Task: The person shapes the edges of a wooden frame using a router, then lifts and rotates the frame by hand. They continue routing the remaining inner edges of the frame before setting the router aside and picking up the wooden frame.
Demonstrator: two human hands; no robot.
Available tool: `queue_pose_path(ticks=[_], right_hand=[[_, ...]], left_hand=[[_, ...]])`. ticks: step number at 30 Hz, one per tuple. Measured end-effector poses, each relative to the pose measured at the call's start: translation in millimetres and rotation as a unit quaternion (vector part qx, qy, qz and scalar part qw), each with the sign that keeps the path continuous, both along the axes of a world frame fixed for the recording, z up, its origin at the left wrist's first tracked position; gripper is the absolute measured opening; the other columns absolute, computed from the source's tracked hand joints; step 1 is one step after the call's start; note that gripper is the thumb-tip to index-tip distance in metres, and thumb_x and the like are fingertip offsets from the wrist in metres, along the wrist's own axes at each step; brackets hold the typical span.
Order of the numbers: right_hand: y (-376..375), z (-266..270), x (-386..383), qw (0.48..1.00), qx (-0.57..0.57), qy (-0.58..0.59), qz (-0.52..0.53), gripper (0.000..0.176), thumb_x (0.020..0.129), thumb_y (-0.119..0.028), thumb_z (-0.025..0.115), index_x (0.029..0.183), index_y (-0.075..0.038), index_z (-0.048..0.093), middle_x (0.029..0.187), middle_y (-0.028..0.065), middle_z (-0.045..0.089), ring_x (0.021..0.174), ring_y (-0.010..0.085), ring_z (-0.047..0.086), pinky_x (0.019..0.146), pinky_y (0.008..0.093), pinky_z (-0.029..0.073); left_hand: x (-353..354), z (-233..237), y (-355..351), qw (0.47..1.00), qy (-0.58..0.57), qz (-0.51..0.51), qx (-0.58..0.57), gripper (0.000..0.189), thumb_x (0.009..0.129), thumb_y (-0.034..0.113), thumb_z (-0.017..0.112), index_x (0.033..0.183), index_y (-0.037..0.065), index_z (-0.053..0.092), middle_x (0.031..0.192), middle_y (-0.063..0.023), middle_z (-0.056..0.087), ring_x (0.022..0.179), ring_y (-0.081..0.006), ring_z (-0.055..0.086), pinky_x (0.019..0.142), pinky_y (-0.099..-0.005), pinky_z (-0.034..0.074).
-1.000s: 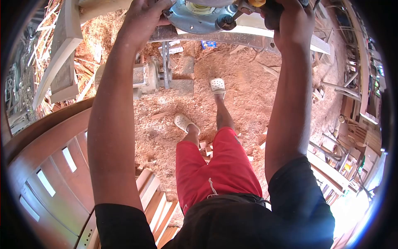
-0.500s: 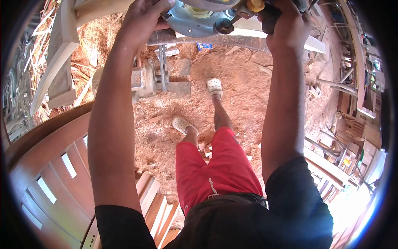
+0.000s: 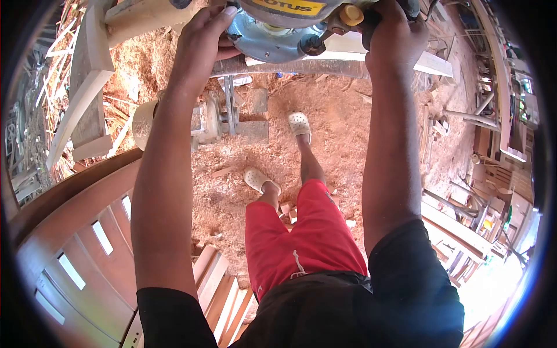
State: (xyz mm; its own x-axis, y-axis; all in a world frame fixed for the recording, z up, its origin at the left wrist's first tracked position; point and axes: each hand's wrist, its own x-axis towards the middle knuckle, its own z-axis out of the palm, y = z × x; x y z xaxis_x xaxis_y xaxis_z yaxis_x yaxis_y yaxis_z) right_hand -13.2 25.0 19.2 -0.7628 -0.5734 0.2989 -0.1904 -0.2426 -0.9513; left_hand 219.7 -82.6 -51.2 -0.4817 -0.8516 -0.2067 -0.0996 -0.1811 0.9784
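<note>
At the top edge of the head view is a power tool (image 3: 278, 49) with a round bluish metal base, a yellow label and a yellow knob. My left hand (image 3: 203, 43) is at the left rim of that base, thumb on top and fingers curled beneath the edge. My right hand (image 3: 397, 37) is wrapped round a dark handle on the tool's right side. Under the tool lies a pale wooden piece (image 3: 432, 64) that runs across, partly hidden by the tool and hands.
A slatted brown wooden panel (image 3: 81, 243) stands at the lower left. Curved boards (image 3: 87, 87) are at the upper left, with wood strips (image 3: 217, 290) near my body. Sawdust (image 3: 325, 98) covers the ground round my feet. Lumber stacks (image 3: 458, 232) are on the right.
The tool sits slightly lower in view and its yellow label now shows. Both hands have shifted down a little with it, still on the tool.
</note>
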Motion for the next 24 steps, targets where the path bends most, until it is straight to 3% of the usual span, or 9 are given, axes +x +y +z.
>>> queue_pose_path(ticks=[3,4,7,9,15,18,21,22,24], right_hand=[[-5.4,2.2,-3.6,1.000,0.015,0.006,0.018,0.016,0.089,-0.005,0.055,0.074,-0.011,0.058,0.065,-0.0019,0.054,0.052,0.0085,0.051,0.046,0.0248,0.038],[-8.9,-0.4,-7.1,1.000,-0.003,0.021,0.019,0.015,0.089,-0.005,0.056,0.075,-0.011,0.059,0.065,-0.0020,0.055,0.052,0.0082,0.051,0.046,0.0248,0.038],[-19.5,-2.6,-10.8,0.999,-0.021,0.025,0.006,0.013,0.090,-0.006,0.057,0.079,-0.010,0.062,0.067,-0.0024,0.056,0.052,0.0074,0.051,0.046,0.0245,0.037],[-22.5,3.6,-6.4,0.999,0.013,-0.022,-0.025,0.011,0.091,-0.007,0.058,0.082,-0.009,0.064,0.068,-0.0029,0.056,0.053,0.0069,0.051,0.047,0.0243,0.036],[-34.9,2.6,-19.8,0.999,0.011,-0.012,0.031,0.009,0.092,-0.008,0.059,0.087,-0.008,0.067,0.070,-0.0035,0.058,0.054,0.0067,0.051,0.047,0.0250,0.036],[-54.5,-4.0,-19.3,0.999,-0.049,0.017,0.000,0.005,0.089,-0.010,0.061,0.089,-0.009,0.067,0.070,-0.0026,0.057,0.052,0.0076,0.049,0.046,0.0264,0.035],[-54.0,7.5,-31.2,0.995,0.063,0.074,-0.026,0.015,0.081,-0.011,0.065,0.087,0.002,0.067,0.083,0.0060,0.068,0.071,0.0149,0.063,0.062,0.0327,0.051],[-56.5,11.8,-22.5,0.999,0.024,0.028,-0.029,0.013,0.081,-0.011,0.064,0.081,0.002,0.065,0.078,0.0041,0.066,0.072,0.0119,0.059,0.064,0.0316,0.051],[-66.4,1.0,-36.4,1.000,-0.015,0.010,-0.006,0.017,0.085,-0.011,0.064,0.094,0.003,0.068,0.085,0.0048,0.067,0.074,0.0124,0.061,0.067,0.0305,0.053]], left_hand=[[-6.7,11.4,15.2,0.999,0.012,0.034,-0.004,0.057,0.103,0.037,0.058,0.142,-0.003,0.051,0.114,-0.0134,0.067,0.098,-0.0205,0.071,0.091,-0.0363,0.061],[-6.4,8.4,14.0,0.999,0.018,0.050,-0.001,0.053,0.100,0.032,0.064,0.141,-0.002,0.054,0.122,-0.0180,0.069,0.100,-0.0242,0.074,0.084,-0.0349,0.064],[-5.7,11.1,14.0,0.999,0.016,0.046,-0.001,0.055,0.101,0.033,0.062,0.141,-0.004,0.053,0.111,-0.0158,0.069,0.098,-0.0228,0.073,0.092,-0.0373,0.061],[-5.1,18.4,7.0,0.999,-0.004,0.034,0.022,0.053,0.100,0.031,0.063,0.139,-0.004,0.054,0.109,-0.0157,0.070,0.098,-0.0228,0.073,0.092,-0.0376,0.062],[-9.6,25.1,-19.0,0.999,-0.031,0.026,0.000,0.038,0.099,0.025,0.067,0.124,-0.003,0.064,0.103,-0.0113,0.072,0.094,-0.0192,0.072,0.087,-0.0335,0.062],[-13.6,21.7,-30.4,0.999,-0.028,0.038,-0.013,0.030,0.098,0.022,0.068,0.116,-0.002,0.067,0.103,-0.0087,0.072,0.091,-0.0170,0.072,0.085,-0.0316,0.062],[-15.9,11.6,-37.2,0.999,-0.015,0.043,0.011,0.027,0.098,0.021,0.069,0.115,0.000,0.068,0.102,-0.0070,0.072,0.090,-0.0157,0.072,0.084,-0.0317,0.062],[-18.7,4.9,-37.2,0.998,-0.009,0.057,0.021,0.026,0.098,0.021,0.069,0.115,0.001,0.069,0.101,-0.0070,0.072,0.090,-0.0156,0.072,0.083,-0.0318,0.062],[-24.8,11.7,-53.4,0.997,-0.021,0.076,0.010,0.025,0.098,0.020,0.070,0.115,0.001,0.069,0.101,-0.0070,0.071,0.091,-0.0156,0.072,0.081,-0.0321,0.063]])
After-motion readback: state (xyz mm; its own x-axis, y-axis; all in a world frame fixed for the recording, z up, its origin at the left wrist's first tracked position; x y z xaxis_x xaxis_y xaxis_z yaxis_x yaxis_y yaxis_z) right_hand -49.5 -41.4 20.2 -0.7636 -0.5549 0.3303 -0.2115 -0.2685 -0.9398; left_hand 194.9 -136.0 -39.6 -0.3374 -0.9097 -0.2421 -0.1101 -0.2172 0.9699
